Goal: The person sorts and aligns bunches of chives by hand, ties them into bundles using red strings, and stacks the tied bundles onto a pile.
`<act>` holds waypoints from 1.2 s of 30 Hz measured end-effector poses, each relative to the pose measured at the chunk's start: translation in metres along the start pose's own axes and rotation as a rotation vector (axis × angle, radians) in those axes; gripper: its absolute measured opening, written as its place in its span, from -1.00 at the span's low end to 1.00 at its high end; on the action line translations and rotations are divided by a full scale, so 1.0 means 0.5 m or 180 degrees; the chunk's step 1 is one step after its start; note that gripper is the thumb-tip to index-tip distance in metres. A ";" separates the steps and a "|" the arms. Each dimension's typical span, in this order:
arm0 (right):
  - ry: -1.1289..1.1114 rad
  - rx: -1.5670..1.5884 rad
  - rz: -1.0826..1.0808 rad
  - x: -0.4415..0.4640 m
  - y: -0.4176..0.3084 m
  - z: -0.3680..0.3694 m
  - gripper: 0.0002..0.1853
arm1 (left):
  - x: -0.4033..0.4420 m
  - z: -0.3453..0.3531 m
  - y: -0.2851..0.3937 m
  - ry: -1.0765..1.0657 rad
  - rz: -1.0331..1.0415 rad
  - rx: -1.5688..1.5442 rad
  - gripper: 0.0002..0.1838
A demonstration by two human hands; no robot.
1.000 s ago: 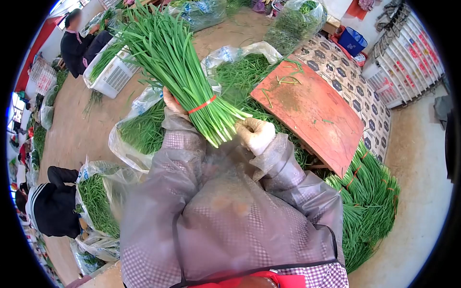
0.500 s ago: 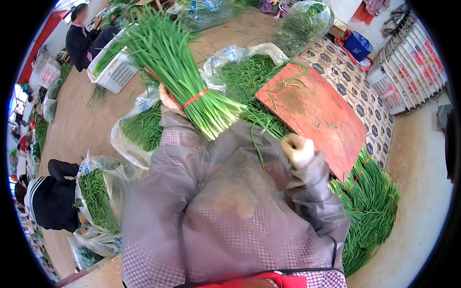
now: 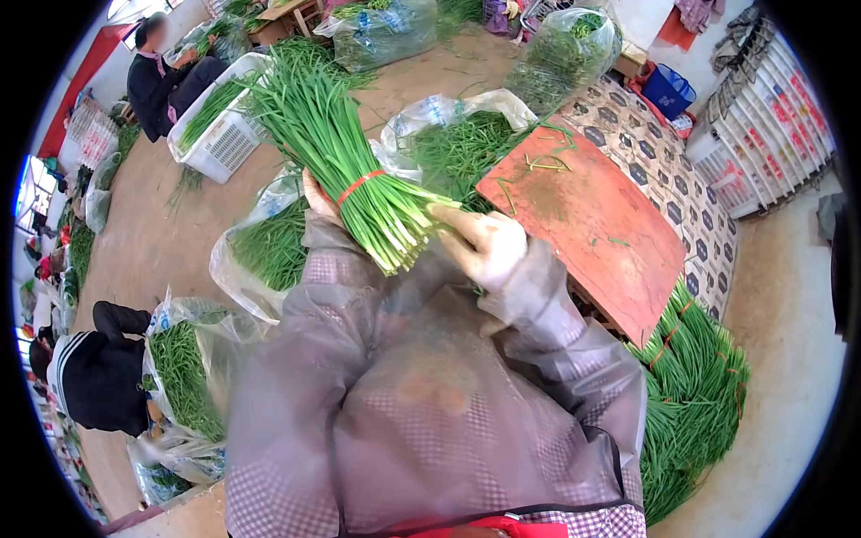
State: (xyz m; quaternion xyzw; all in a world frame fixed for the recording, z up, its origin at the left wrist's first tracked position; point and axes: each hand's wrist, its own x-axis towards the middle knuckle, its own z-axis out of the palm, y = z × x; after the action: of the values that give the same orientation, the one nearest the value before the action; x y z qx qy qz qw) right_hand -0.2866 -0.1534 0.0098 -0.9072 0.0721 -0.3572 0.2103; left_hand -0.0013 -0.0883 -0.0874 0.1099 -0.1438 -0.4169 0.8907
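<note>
A large bunch of green chives (image 3: 314, 125) with pale cut ends hangs tilted in front of my chest, leaves pointing up and left. A red band (image 3: 360, 186) circles its stems. My left hand (image 3: 321, 197) is closed round the bunch from behind; most of its fingers are hidden by the stems. At the lower right end of the bunch, my right hand (image 3: 489, 247) has its thumb and forefinger stretched out and apart, with the tips at the stem ends. Nothing shows between these fingers.
A red board (image 3: 583, 215) with scraps stands at my right, above banded chive bundles (image 3: 691, 403). Open plastic bags of greens (image 3: 466, 148) stand ahead and left. A white crate (image 3: 224, 143) is near a seated person (image 3: 157, 81); another person (image 3: 94, 377) bends at left.
My right hand has moved left and up from beside the board to the stem ends, its fist opening out. The bunch has shifted slightly, still in my left hand.
</note>
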 end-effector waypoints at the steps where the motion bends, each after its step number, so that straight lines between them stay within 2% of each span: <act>1: -0.0011 0.0003 0.0007 -0.002 0.005 0.006 -0.68 | -0.005 0.006 -0.003 0.0090 -0.0076 0.0100 -0.39; 4: 0.0007 -0.0183 0.0257 -0.003 0.007 0.016 -0.78 | -0.009 0.028 -0.011 0.0603 0.0048 0.0514 -0.37; 7: -0.0023 0.0078 0.0447 -0.005 0.003 0.004 -0.85 | -0.002 0.012 -0.019 0.0648 0.0110 0.0640 -0.39; 9: -0.0186 0.1331 0.1108 -0.025 0.004 -0.002 -0.87 | 0.005 -0.001 -0.017 0.0541 -0.0005 0.0307 -0.38; 10: -0.0197 0.1335 0.1101 -0.041 0.012 -0.010 -0.87 | 0.006 -0.001 -0.016 0.0547 0.0008 0.0305 -0.38; 12: -0.1170 0.1495 0.2024 -0.080 0.043 -0.028 -0.87 | 0.006 -0.001 -0.012 0.0527 -0.0010 0.0249 -0.37; 13: -0.1177 0.1497 0.2025 -0.093 0.052 -0.029 -0.87 | 0.009 -0.011 -0.010 0.0534 -0.0007 0.0248 -0.37; 15: -0.2453 -0.0750 0.1479 -0.117 0.069 -0.025 -0.86 | 0.017 -0.037 -0.007 0.0352 0.0051 0.0163 -0.36; 16: -0.2450 -0.0754 0.1486 -0.129 0.077 -0.017 -0.86 | 0.018 -0.041 -0.007 0.0349 0.0044 0.0160 -0.36; 18: -0.1083 -0.0310 0.0958 -0.144 0.086 -0.001 -0.84 | 0.018 -0.049 -0.003 0.0274 -0.0047 0.0282 -0.34; 19: -0.1084 -0.0301 0.0958 -0.145 0.091 0.006 -0.84 | 0.025 -0.052 -0.009 0.0488 0.0136 0.0474 -0.31; 20: -0.0780 0.0151 0.1186 -0.125 0.079 0.007 -0.83 | 0.024 -0.059 -0.007 0.0491 0.0133 0.0484 -0.31; 21: -0.0468 0.0595 0.1412 -0.106 0.065 0.003 -0.82 | 0.023 -0.066 -0.006 0.0053 -0.0103 0.0085 -0.31; 22: -0.0459 0.0592 0.1423 -0.089 0.046 -0.010 -0.82 | 0.022 -0.070 -0.007 -0.0385 -0.0344 -0.0319 -0.31; 24: -0.1012 0.1349 0.2181 -0.056 0.013 -0.038 -0.83 | 0.014 -0.057 -0.021 -0.0429 -0.0416 -0.0431 -0.32; 25: -0.0944 0.1065 0.1754 -0.051 0.015 -0.045 -0.82 | 0.013 -0.045 -0.022 -0.0478 -0.0454 -0.0528 -0.32; 26: -0.0953 0.1081 0.1709 -0.055 0.025 -0.046 -0.82 | 0.014 -0.033 -0.023 0.0061 -0.0228 0.0011 -0.31; 28: -0.0755 0.1526 0.2388 -0.066 0.052 -0.054 -0.75 | 0.003 -0.011 -0.032 0.0250 -0.0211 0.0251 -0.31; 29: -0.0579 0.1713 0.2424 -0.057 0.053 -0.072 -0.76 | -0.008 0.014 -0.037 0.0206 -0.0345 0.0215 -0.32; 30: -0.0448 0.2084 0.2342 -0.058 0.073 -0.078 -0.68 | -0.017 0.042 -0.045 0.0166 -0.0333 0.0215 -0.32; 32: -0.0200 0.2519 0.2252 -0.038 0.083 -0.094 -0.36 | -0.030 0.082 -0.066 0.0260 -0.0390 0.0455 -0.34; 34: -0.0677 0.2472 0.2172 -0.010 0.100 -0.113 -0.03 | -0.024 0.105 -0.096 0.0128 -0.0426 0.0460 -0.36; 36: -0.0751 0.2251 0.2188 0.010 0.119 -0.095 0.21 | -0.035 0.142 -0.135 0.0011 -0.0749 0.0730 -0.38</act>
State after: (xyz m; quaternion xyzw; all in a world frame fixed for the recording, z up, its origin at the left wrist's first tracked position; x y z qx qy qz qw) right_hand -0.3143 -0.2239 0.0184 -0.7385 0.2169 -0.1649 0.6167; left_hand -0.0846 -0.1225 -0.0452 0.2276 -0.1751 -0.4990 0.8176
